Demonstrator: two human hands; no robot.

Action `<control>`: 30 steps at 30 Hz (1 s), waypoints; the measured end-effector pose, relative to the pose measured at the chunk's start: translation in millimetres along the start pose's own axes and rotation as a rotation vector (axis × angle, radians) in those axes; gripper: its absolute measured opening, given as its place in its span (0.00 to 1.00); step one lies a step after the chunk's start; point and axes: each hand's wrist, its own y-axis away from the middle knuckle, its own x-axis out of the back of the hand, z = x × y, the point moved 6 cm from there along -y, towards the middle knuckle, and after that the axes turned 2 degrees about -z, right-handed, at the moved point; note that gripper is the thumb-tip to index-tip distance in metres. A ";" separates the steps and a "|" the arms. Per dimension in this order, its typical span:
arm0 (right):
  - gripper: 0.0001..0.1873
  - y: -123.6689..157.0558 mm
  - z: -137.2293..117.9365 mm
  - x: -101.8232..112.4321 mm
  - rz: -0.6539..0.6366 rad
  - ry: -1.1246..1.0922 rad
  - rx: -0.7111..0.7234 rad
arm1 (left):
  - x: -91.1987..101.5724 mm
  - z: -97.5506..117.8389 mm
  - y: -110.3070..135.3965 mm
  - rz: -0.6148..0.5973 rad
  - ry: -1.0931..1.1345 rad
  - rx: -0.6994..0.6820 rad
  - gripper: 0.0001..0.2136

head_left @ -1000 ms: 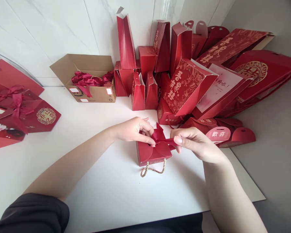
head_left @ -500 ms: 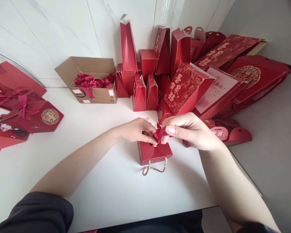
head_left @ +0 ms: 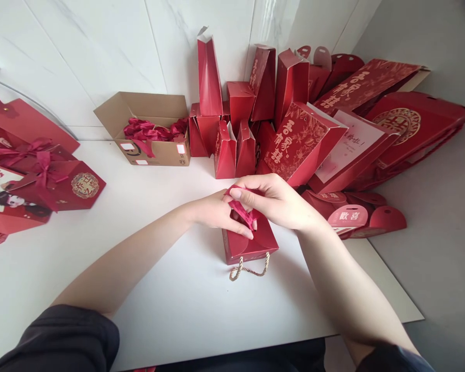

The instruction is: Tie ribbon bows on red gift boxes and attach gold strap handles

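The right hand [head_left: 273,200] has shifted leftward, pinching ribbon [head_left: 240,209] above the box [head_left: 258,245].

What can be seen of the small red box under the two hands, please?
The box is deep red and looks like folded card, with curved flaps on top. A pale gold twisted rope handle droops from the side nearest the person. It sits on the white table. The left hand is at its top, while the right hand pinches red ribbon above it. The hands hide the far part, so how the ribbon joins it cannot be told.
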 end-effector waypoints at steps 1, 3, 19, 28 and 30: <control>0.20 -0.2 -0.6 0.1 0.003 0.008 0.007 | -0.3 2.0 -0.2 -0.007 -0.012 -0.016 0.10; 0.19 -0.6 -2.3 -0.8 0.000 0.022 0.025 | -0.8 5.6 -0.9 -0.013 0.004 -0.031 0.08; 0.14 44.1 54.6 16.4 0.136 0.125 -0.096 | 1.2 11.1 -0.2 -0.092 -0.026 0.027 0.17; 0.11 53.6 50.8 15.7 0.175 0.238 -0.019 | -0.9 9.9 -0.6 -0.100 -0.052 0.014 0.20; 0.11 56.1 51.5 16.8 0.165 0.221 -0.001 | -0.3 10.7 -1.0 -0.101 -0.053 0.009 0.20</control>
